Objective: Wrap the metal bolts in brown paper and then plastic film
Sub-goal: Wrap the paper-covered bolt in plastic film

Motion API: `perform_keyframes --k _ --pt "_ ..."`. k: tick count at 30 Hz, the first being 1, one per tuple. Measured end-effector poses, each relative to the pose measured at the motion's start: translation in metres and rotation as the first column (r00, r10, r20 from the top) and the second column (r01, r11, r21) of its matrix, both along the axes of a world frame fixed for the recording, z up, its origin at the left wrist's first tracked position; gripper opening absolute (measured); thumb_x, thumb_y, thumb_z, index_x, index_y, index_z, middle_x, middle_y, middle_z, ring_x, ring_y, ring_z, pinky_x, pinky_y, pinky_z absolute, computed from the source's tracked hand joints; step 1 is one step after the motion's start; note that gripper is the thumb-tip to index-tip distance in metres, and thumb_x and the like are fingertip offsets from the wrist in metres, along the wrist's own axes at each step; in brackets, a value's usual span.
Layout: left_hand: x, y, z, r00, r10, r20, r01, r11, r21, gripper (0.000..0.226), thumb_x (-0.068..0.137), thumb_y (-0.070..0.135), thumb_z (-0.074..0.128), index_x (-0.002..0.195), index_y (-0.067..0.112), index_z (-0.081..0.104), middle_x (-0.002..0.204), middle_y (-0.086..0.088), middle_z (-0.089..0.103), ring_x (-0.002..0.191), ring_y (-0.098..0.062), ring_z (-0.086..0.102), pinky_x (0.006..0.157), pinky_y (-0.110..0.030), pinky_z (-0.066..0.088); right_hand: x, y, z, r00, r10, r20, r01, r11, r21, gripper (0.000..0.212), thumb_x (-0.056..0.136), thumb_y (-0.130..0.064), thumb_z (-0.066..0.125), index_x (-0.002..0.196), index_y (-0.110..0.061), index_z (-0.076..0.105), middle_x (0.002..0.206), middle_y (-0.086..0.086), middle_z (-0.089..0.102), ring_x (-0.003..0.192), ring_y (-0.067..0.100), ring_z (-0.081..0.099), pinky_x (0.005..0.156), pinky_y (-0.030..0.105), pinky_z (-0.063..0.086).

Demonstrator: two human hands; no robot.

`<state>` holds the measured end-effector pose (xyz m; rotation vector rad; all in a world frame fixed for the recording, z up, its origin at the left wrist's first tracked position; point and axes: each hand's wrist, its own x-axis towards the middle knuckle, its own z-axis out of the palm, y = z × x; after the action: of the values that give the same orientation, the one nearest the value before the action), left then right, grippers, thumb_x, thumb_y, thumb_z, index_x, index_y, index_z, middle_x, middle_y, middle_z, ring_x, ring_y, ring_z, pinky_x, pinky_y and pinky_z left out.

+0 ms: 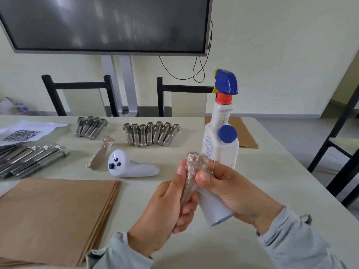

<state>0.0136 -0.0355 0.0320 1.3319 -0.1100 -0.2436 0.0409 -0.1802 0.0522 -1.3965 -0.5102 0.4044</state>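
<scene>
While seemingly filmed, bolt [191, 177] between hands [196, 193]

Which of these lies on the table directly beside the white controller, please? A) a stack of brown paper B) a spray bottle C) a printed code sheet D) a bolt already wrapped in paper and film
D: a wrapped bolt lies just left of the white controller, nearer than anything else on the table.

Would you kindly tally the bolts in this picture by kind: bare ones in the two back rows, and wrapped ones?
Bare bolts, back left row: 4
Bare bolts, back middle row: 7
Wrapped bolts: 2, one lying on the table, one held by the left hand and right hand
Total: 13
The front-left pile runs out of frame, so it is uncounted.
</scene>
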Motion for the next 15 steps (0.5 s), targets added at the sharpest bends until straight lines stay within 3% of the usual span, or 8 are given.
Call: perform_keyframes --k 2,4,6,8,10,11,13,15 --pt "-0.002 0.004 0.001 0.992 -0.112 -0.064 0.113 0.994 -0.001 0.056 0.064 0.075 0.043 0.05 0.022 0.054 0.045 0.003 0.032 0.032 -0.009 0.025 0.035 -0.012 0.023 0.0 -0.004 0.001 1.0 0.015 -0.016 -0.015 1.0 0.014 0.044 0.059 -0.045 0.085 0.097 -0.027 0.074 0.084 0.003 0.07 0.067 0.015 0.065 0.066 0.026 0.052" --pt "0.0 0.004 0.004 0.987 -0.131 -0.091 0.134 0.991 0.017 0.057 0.066 0.074 0.041 0.051 0.021 0.055 0.046 0.002 0.034 0.033 -0.012 0.029 0.035 -0.015 0.026 0.002 -0.004 -0.001 0.993 -0.113 0.045 0.116 0.99 -0.077 0.032 0.062 -0.039 0.081 0.09 -0.027 0.073 0.08 -0.002 0.069 0.066 0.012 0.064 0.066 0.027 0.051" --pt "0.002 0.0 0.001 0.999 -0.038 0.013 0.036 0.989 0.144 0.061 0.069 0.071 0.036 0.057 0.016 0.059 0.046 -0.003 0.044 0.035 -0.016 0.039 0.038 -0.019 0.035 0.004 -0.004 -0.002 0.97 -0.231 0.075 0.24 0.958 -0.158 0.04 0.062 -0.04 0.081 0.096 -0.025 0.068 0.083 -0.003 0.069 0.07 0.01 0.064 0.068 0.027 0.051" --pt "0.004 -0.003 -0.003 0.974 0.096 0.203 -0.141 0.966 0.219 0.058 0.069 0.067 0.035 0.075 0.015 0.061 0.058 -0.007 0.056 0.047 -0.018 0.051 0.048 -0.024 0.044 0.005 -0.003 -0.004 0.946 -0.312 0.087 0.324 0.922 -0.211 0.055 0.055 -0.049 0.085 0.101 -0.028 0.063 0.095 -0.003 0.068 0.081 0.011 0.066 0.074 0.032 0.054" --pt "0.003 -0.005 -0.006 0.94 0.15 0.307 -0.201 0.969 0.143 0.049 0.072 0.059 0.041 0.098 0.021 0.056 0.069 0.001 0.06 0.062 -0.015 0.054 0.059 -0.034 0.05 0.004 -0.001 -0.004 0.914 -0.356 0.197 0.401 0.869 -0.289 0.048 0.051 -0.058 0.072 0.092 -0.037 0.06 0.11 -0.007 0.061 0.095 0.008 0.062 0.083 0.027 0.051" --pt "0.002 -0.007 -0.006 0.943 0.132 0.307 -0.173 0.978 0.113 0.045 0.074 0.055 0.044 0.104 0.023 0.053 0.07 0.006 0.06 0.064 -0.013 0.054 0.061 -0.032 0.051 0.004 0.001 -0.004 0.898 -0.356 0.26 0.429 0.839 -0.335 0.042 0.051 -0.062 0.067 0.086 -0.04 0.058 0.117 -0.009 0.055 0.101 0.005 0.058 0.084 0.02 0.047" --pt "0.001 -0.009 -0.005 0.968 0.127 0.217 -0.142 0.988 0.056 0.042 0.074 0.05 0.05 0.105 0.023 0.054 0.066 0.007 0.058 0.058 -0.011 0.051 0.054 -0.024 0.049 0.003 0.006 -0.004 0.888 -0.299 0.349 0.432 0.801 -0.414 0.038 0.054 -0.069 0.056 0.083 -0.044 0.054 0.125 -0.012 0.043 0.11 0.0 0.05 0.088 0.015 0.041" --pt "0.001 -0.01 -0.005 0.98 0.165 0.106 -0.157 0.984 -0.087 0.042 0.07 0.048 0.056 0.1 0.018 0.059 0.064 0.002 0.057 0.052 -0.011 0.048 0.047 -0.023 0.044 0.003 0.009 -0.007 0.894 -0.263 0.363 0.407 0.815 -0.411 0.047 0.057 -0.073 0.053 0.097 -0.049 0.049 0.13 -0.012 0.035 0.112 -0.001 0.048 0.095 0.021 0.042"
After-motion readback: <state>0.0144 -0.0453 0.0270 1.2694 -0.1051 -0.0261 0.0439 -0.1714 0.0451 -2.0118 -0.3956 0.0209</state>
